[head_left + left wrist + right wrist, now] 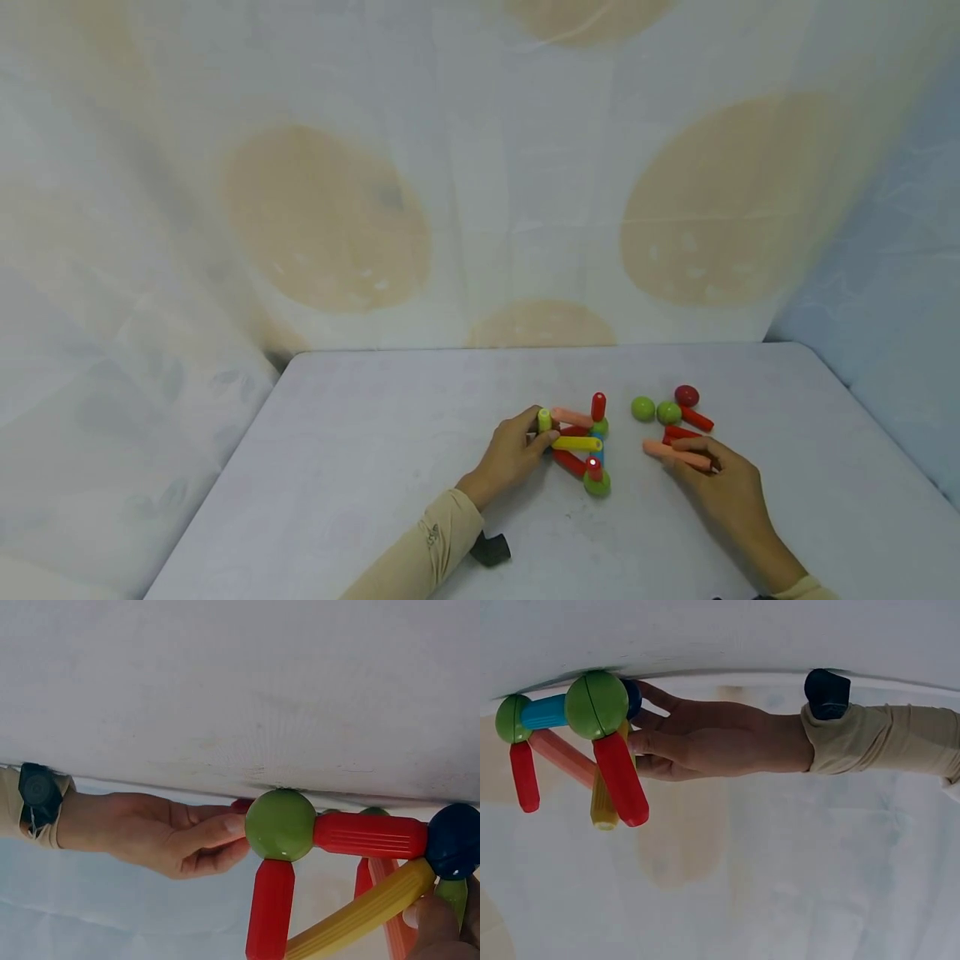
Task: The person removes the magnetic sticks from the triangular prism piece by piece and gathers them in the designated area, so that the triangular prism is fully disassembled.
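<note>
A small frame of toy sticks and balls [581, 446] stands on the white table [360, 467]. My left hand [542, 433] pinches its upright yellow-green stick [544, 419] at the left corner. In the left wrist view a green ball [280, 823] joins two red sticks [369, 835], near a dark blue ball [454, 840] and a yellow stick [360, 919]. To the right of the frame, my right hand [693, 457] lies on the table with its fingers curled over a loose salmon stick [667, 451]. The right wrist view shows the left hand [649, 742] behind the frame's green ball [596, 705].
Loose pieces lie beyond my right hand: two green balls [642, 408], a dark red ball [686, 395] and red sticks [696, 418]. A spotted cloth [480, 208] hangs behind the table. The table's left edge [225, 467] and right edge [885, 433] drop off.
</note>
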